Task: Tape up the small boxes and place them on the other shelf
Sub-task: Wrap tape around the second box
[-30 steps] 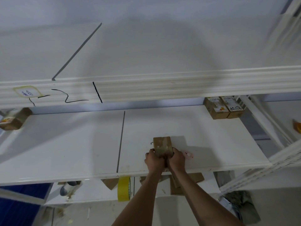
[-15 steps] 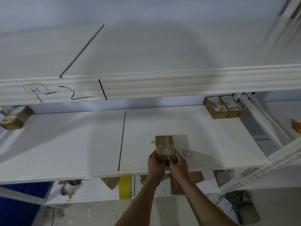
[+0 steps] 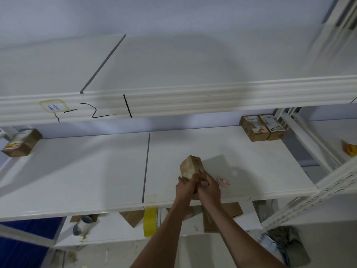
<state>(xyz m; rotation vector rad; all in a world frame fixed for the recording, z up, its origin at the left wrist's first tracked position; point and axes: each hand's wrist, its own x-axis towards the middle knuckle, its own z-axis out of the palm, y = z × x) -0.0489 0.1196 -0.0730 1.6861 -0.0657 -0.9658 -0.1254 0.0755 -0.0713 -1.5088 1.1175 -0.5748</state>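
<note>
White shelving unit fills the view; upper shelf beam (image 3: 173,101) carries black marker scrawl and a yellow-edged label (image 3: 53,107); middle shelf (image 3: 77,171) is the work surface, a dark seam running front to back in it; lower shelf (image 3: 108,233) sits beneath with cardboard scraps and a grey can lying on its side; yellow tape roll (image 3: 150,222) hangs just below the middle shelf's front edge; two taped boxes (image 3: 262,127) stand side by side, touching, at the back right of the middle shelf; another box (image 3: 22,142) sits tilted at the far left; small box (image 3: 191,168) is near the front edge of the middle shelf, right of the seam, tipped up on end; left hand (image 3: 186,187) grips its lower left side; right hand (image 3: 209,188) grips its lower right side, fingers curled round; small pink object (image 3: 223,181) lies just beside the right hand.
</note>
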